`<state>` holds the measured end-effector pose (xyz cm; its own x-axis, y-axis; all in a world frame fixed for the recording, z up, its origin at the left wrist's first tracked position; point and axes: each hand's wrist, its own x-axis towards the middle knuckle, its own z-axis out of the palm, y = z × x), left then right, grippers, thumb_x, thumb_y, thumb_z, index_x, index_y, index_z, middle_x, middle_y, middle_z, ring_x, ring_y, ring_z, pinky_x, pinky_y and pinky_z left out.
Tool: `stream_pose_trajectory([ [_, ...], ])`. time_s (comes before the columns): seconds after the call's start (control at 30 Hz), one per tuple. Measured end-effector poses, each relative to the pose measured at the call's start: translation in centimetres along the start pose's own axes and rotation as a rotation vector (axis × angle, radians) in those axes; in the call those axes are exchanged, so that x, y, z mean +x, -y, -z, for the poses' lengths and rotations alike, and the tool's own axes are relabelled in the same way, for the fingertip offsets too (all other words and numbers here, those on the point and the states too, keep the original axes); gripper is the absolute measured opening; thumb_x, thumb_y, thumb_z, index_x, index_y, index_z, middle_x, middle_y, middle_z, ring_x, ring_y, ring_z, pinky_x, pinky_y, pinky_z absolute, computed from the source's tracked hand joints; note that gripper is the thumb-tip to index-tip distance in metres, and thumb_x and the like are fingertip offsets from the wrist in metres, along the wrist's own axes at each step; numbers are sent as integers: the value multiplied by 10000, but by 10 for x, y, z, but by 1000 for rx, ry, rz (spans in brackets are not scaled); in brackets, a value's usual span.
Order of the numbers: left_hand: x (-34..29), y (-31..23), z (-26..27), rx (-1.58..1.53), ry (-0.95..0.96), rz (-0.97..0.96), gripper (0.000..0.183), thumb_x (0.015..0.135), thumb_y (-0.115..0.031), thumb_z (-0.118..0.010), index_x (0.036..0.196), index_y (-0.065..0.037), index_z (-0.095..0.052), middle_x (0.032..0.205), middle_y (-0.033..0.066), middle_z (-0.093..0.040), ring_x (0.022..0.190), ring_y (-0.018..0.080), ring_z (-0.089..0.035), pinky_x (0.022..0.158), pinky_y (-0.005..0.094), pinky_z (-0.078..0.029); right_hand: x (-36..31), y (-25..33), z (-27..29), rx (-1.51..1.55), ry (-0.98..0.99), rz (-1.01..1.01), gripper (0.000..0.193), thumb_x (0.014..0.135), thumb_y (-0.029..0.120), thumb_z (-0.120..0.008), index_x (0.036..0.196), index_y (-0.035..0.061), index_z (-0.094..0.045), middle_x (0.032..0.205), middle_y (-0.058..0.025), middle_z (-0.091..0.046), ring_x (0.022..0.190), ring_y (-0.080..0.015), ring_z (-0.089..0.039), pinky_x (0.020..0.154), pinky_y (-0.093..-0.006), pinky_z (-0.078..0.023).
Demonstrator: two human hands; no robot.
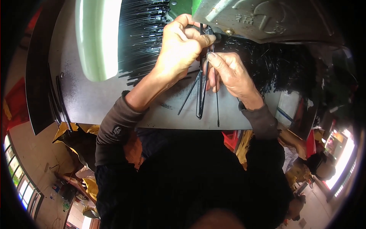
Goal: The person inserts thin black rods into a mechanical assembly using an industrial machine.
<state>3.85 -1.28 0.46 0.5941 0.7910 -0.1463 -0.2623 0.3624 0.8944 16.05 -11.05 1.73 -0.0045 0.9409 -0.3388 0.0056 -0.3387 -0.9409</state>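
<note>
A jointed black umbrella rib (199, 97), made of thin folding struts, hangs down over the grey worktable in front of me. My left hand (178, 49) pinches its upper end between thumb and fingers, right beside the metal machine head (263, 19). Just below and to the right, my right hand (230, 74) is closed on the rib's struts, thumb pressed against the fingers. One thin rod (217, 108) runs down from the right hand, its tip near the table's front edge. The machine's working point is partly hidden by my fingers.
A dense row of black rods (143, 42) lies left of my hands, beside a bright white lamp (100, 42). More dark thin parts (263, 65) are heaped at the right. The grey table (160, 114) ends close to my body. Other people are at the lower right.
</note>
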Motion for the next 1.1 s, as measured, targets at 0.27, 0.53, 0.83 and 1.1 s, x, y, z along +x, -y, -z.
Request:
stream_pose_trajectory([
  [0.27,5,-2,0,6,16,19,227,726,53,-654,901,31,-510,574,58,-582,436,99,-510,381,224,-364,2,0,2,-30,-26,29,395,962,250,-446,745,-43,-595,510,-70,-570,457,-132,-598,385,-196,-433],
  [0.53,12,-7,0,-75,43,177,233,714,73,-639,788,-14,-437,598,150,-586,404,157,-530,331,259,-396,-12,3,3,253,32,-98,407,956,286,-455,795,-57,-604,600,-87,-588,482,-138,-595,430,-201,-449],
  [0.83,14,-16,18,194,168,47,93,784,-88,-650,780,4,-633,667,58,-609,514,89,-523,502,202,-413,-85,-14,22,-867,-354,245,65,808,36,-611,856,-1,-636,720,-81,-606,559,-188,-603,511,-277,-476],
  [1.1,-51,-87,160,1484,-352,-411,426,789,-116,-682,1186,-35,-551,907,100,-648,773,210,-610,757,339,-489,-87,-26,19,-1222,-312,438,93,707,10,-629,773,21,-564,683,-78,-509,580,-217,-586,477,-318,-470],
])
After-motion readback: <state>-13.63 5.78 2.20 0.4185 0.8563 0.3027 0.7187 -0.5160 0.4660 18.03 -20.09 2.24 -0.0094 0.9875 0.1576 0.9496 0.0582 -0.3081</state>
